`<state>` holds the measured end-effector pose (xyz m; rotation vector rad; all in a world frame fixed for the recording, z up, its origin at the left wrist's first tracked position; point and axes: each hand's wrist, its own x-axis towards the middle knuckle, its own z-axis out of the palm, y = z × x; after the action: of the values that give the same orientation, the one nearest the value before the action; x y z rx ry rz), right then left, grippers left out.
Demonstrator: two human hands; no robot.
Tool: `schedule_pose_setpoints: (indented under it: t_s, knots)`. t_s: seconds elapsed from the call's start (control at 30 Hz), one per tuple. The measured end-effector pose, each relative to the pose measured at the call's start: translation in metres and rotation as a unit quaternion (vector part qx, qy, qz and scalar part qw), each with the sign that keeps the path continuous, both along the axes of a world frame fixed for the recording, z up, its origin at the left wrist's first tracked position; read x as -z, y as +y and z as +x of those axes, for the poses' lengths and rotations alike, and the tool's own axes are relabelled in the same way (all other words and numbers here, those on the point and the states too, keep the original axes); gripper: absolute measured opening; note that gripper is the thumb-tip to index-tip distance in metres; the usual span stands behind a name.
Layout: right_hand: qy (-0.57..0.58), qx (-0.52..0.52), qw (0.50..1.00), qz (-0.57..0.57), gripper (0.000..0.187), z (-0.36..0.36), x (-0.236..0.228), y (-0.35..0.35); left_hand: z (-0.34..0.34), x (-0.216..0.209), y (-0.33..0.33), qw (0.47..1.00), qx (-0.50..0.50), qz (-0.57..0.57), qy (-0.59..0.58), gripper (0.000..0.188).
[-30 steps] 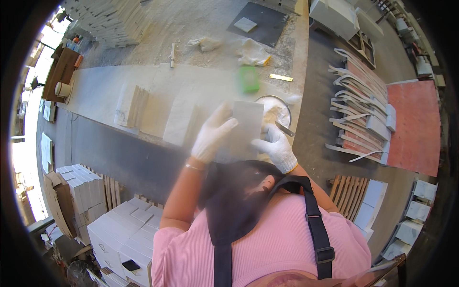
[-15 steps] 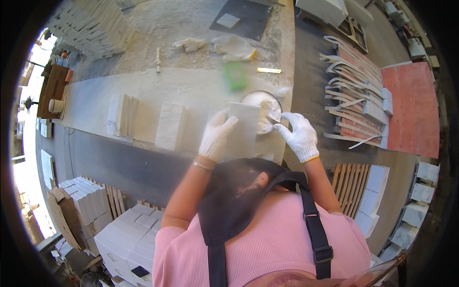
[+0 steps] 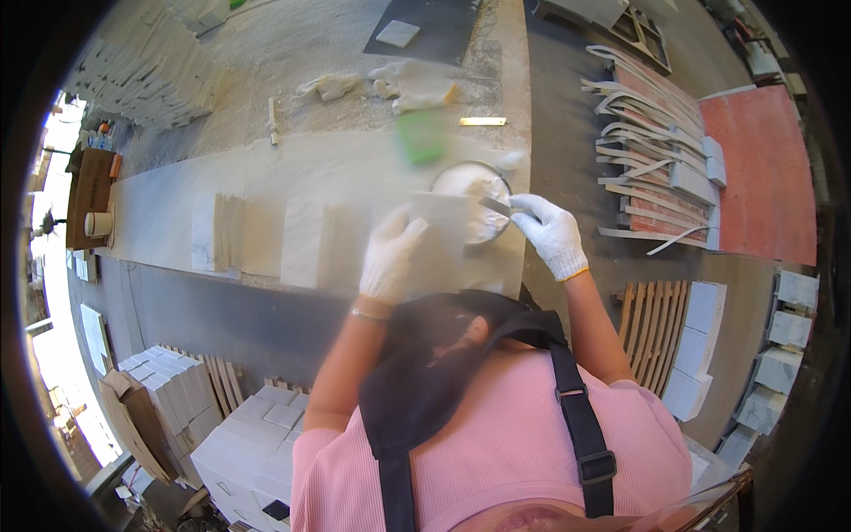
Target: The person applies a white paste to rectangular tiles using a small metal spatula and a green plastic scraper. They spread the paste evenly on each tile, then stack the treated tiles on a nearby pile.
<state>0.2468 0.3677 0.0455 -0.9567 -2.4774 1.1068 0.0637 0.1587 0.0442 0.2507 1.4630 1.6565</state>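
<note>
Dusty workbench [image 3: 266, 168]: beside the paste bowl [image 3: 468, 182] our left hand [image 3: 390, 257] grips a stiff, seemingly heavy, chippable stone tile [image 3: 448, 244] by its edge; our right hand [image 3: 551, 232] pinches a spatula [image 3: 493, 206].

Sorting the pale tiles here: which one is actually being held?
The tile gripped by the gloved left hand beside the bowl; the others stand untouched on the bench.
</note>
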Motion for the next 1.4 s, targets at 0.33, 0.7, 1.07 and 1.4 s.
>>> schedule_pose_setpoints:
  t_s: [0.33, 0.7, 1.07, 1.4]
  knots:
    - [0.025, 0.071, 0.989, -0.131, 0.023, -0.019, 0.031, 0.014, -0.001, 0.009, 0.003, 0.999, 0.005, -0.021, 0.04, 0.034]
    - [0.053, 0.075, 0.957, -0.275, 0.027, -0.018, 0.0, 0.013, 0.0, -0.006, 0.006, 0.998, 0.01, -0.05, 0.028, 0.041]
    - [0.094, 0.059, 0.957, -0.269, 0.027, -0.012, -0.047, 0.003, -0.003, 0.005, 0.004, 0.999, 0.034, -0.02, 0.025, 0.042]
    - [0.083, 0.04, 0.966, -0.242, 0.023, -0.018, -0.05, -0.007, -0.003, 0.011, 0.004, 1.0, 0.027, 0.003, -0.001, 0.038]
